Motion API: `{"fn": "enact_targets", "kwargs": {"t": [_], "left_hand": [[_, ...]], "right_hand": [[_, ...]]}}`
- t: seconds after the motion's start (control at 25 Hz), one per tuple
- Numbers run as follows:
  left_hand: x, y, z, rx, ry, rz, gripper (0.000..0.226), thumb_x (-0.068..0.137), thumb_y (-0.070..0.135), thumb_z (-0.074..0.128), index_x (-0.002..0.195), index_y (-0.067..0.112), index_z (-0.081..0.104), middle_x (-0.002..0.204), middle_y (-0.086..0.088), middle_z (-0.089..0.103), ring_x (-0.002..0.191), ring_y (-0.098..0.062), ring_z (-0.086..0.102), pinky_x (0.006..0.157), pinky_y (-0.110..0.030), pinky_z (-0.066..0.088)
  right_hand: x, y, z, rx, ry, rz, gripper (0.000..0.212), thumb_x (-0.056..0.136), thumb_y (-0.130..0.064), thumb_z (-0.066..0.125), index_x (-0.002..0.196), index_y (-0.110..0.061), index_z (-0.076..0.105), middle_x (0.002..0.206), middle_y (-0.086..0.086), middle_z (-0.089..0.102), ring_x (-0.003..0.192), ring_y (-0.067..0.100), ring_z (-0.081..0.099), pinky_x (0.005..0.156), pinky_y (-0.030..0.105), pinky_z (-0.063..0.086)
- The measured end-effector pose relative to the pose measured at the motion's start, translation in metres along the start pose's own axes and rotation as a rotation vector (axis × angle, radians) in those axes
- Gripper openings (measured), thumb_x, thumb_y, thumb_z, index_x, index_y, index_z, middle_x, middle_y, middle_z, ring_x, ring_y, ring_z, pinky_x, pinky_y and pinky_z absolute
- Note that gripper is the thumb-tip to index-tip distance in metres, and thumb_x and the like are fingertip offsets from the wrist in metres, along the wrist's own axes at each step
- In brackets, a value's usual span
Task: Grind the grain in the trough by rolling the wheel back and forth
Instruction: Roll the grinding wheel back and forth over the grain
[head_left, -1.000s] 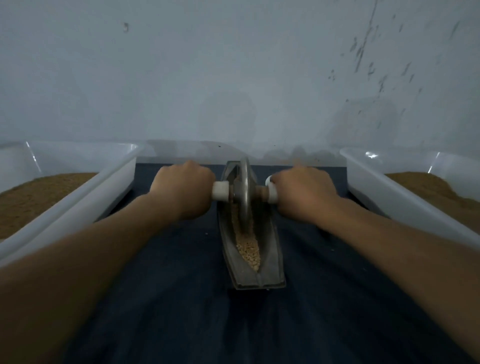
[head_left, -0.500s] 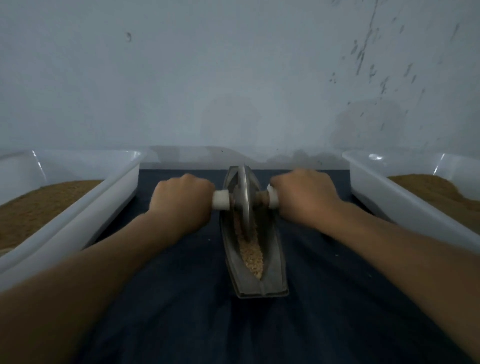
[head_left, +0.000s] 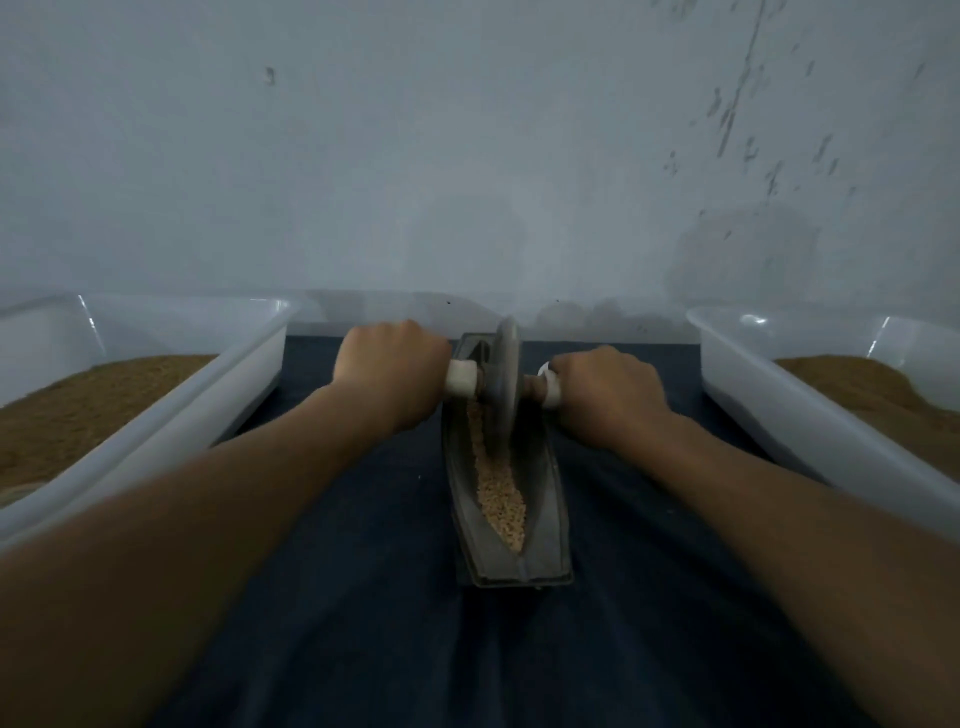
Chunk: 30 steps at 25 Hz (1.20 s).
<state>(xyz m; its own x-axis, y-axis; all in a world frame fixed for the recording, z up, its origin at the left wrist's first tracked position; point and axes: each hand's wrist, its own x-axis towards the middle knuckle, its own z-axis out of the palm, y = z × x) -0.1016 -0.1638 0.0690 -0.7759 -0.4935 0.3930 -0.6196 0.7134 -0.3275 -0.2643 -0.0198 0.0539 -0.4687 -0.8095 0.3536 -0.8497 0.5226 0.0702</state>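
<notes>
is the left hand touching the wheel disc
Apart. The head view shows a bare stretch of white handle between the left hand and the wheel disc; the hand grips only the handle.

A grey metal boat-shaped trough (head_left: 545, 519) lies lengthwise on a dark blue cloth (head_left: 363, 597), its pointed hollow running away from the person. A grey metal disc wheel (head_left: 506, 374) stands upright on its edge at the trough's far end. Pale tan grain (head_left: 501, 499) fills the hollow from the wheel to the near tip. The left hand (head_left: 389, 369) grips the white left handle (head_left: 461, 378) of the wheel's axle, fingers curled out of sight. The right hand (head_left: 605, 395) grips the white right handle (head_left: 550, 387) on the trough's other side. Left of the trough stands a white plastic tub (head_left: 234, 384) holding brown meal (head_left: 88, 405). A second white plastic tub (head_left: 779, 405) with its own brown heap (head_left: 857, 384) stands to the right. Behind the trough rises a pale grey wall (head_left: 467, 156).
</notes>
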Motion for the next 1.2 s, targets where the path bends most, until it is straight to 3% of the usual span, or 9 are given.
{"fn": "enact_targets", "kwargs": {"t": [0.2, 0.32, 0.44, 0.56, 0.72, 0.84, 0.96, 1.08, 1.2], "left_hand": [[-0.060, -0.020, 0.011, -0.043, 0.378, 0.195, 0.034, 0.052, 0.036, 0.065, 0.066, 0.033, 0.034, 0.057, 0.011, 0.015, 0.043, -0.014, 0.014, 0.051, -0.016, 0.004], [-0.033, -0.008, 0.020, 0.008, 0.205, 0.055, 0.019, 0.071, 0.032, 0.070, 0.074, 0.029, 0.051, 0.060, 0.005, 0.038, 0.047, -0.024, 0.047, 0.045, -0.025, 0.023], [0.009, 0.002, 0.017, -0.072, 0.050, -0.116, 0.012, 0.092, 0.030, 0.060, 0.100, 0.023, 0.066, 0.091, -0.003, 0.063, 0.083, -0.027, 0.065, 0.062, -0.034, 0.043], [-0.012, -0.005, 0.014, -0.067, 0.074, -0.030, 0.009, 0.087, 0.032, 0.063, 0.096, 0.029, 0.065, 0.080, 0.003, 0.057, 0.072, -0.024, 0.062, 0.056, -0.032, 0.039], [-0.064, -0.022, 0.019, -0.073, 0.394, 0.159, 0.023, 0.058, 0.040, 0.061, 0.068, 0.033, 0.042, 0.054, 0.013, 0.019, 0.042, -0.013, 0.016, 0.050, -0.016, 0.005], [-0.038, -0.010, 0.026, -0.020, 0.262, 0.062, 0.011, 0.072, 0.034, 0.066, 0.075, 0.031, 0.056, 0.057, 0.010, 0.029, 0.044, -0.015, 0.028, 0.044, -0.021, 0.019], [0.013, 0.001, 0.020, -0.082, 0.058, -0.125, 0.016, 0.091, 0.033, 0.061, 0.104, 0.024, 0.066, 0.090, -0.004, 0.062, 0.080, -0.028, 0.064, 0.064, -0.035, 0.046], [0.001, -0.004, 0.016, -0.079, 0.014, -0.064, 0.014, 0.089, 0.032, 0.061, 0.101, 0.027, 0.065, 0.087, 0.001, 0.059, 0.079, -0.026, 0.063, 0.061, -0.034, 0.042], [-0.053, -0.012, 0.018, -0.060, 0.311, 0.112, 0.015, 0.066, 0.036, 0.066, 0.072, 0.031, 0.054, 0.058, 0.011, 0.024, 0.046, -0.017, 0.029, 0.045, -0.021, 0.015]], "right_hand": [[-0.062, 0.025, 0.008, -0.080, 0.470, -0.251, 0.028, 0.061, -0.039, 0.048, 0.073, -0.037, 0.022, 0.060, -0.018, 0.009, 0.053, 0.002, 0.005, 0.050, 0.017, 0.001], [-0.027, 0.010, 0.013, -0.155, 0.319, -0.135, 0.017, 0.073, -0.033, 0.065, 0.078, -0.034, 0.049, 0.060, -0.014, 0.030, 0.049, 0.006, 0.025, 0.047, 0.021, 0.016], [0.021, -0.005, -0.001, -0.096, 0.044, 0.009, 0.016, 0.090, -0.032, 0.066, 0.105, -0.025, 0.065, 0.096, 0.002, 0.067, 0.084, 0.026, 0.063, 0.065, 0.033, 0.045], [0.005, 0.002, -0.006, -0.131, 0.067, -0.082, 0.010, 0.082, -0.031, 0.067, 0.090, -0.032, 0.061, 0.085, -0.003, 0.063, 0.066, 0.018, 0.053, 0.055, 0.029, 0.038], [-0.055, 0.022, 0.005, -0.118, 0.509, -0.288, 0.025, 0.056, -0.038, 0.049, 0.069, -0.037, 0.027, 0.061, -0.017, 0.006, 0.054, -0.002, 0.000, 0.050, 0.016, -0.001], [-0.025, 0.013, 0.012, -0.185, 0.345, -0.171, 0.028, 0.067, -0.036, 0.069, 0.072, -0.036, 0.041, 0.058, -0.015, 0.022, 0.046, 0.005, 0.021, 0.046, 0.019, 0.014], [0.029, -0.005, 0.004, -0.113, 0.101, -0.002, 0.011, 0.089, -0.028, 0.066, 0.100, -0.027, 0.063, 0.093, 0.002, 0.066, 0.083, 0.028, 0.063, 0.063, 0.032, 0.040], [0.016, -0.002, -0.003, -0.103, 0.048, -0.038, 0.010, 0.085, -0.030, 0.068, 0.093, -0.029, 0.061, 0.091, 0.000, 0.065, 0.078, 0.023, 0.061, 0.062, 0.031, 0.040], [-0.049, 0.011, -0.002, -0.124, 0.359, -0.176, 0.028, 0.054, -0.033, 0.067, 0.067, -0.031, 0.043, 0.058, -0.014, 0.023, 0.049, 0.001, 0.015, 0.045, 0.020, 0.011]]}}
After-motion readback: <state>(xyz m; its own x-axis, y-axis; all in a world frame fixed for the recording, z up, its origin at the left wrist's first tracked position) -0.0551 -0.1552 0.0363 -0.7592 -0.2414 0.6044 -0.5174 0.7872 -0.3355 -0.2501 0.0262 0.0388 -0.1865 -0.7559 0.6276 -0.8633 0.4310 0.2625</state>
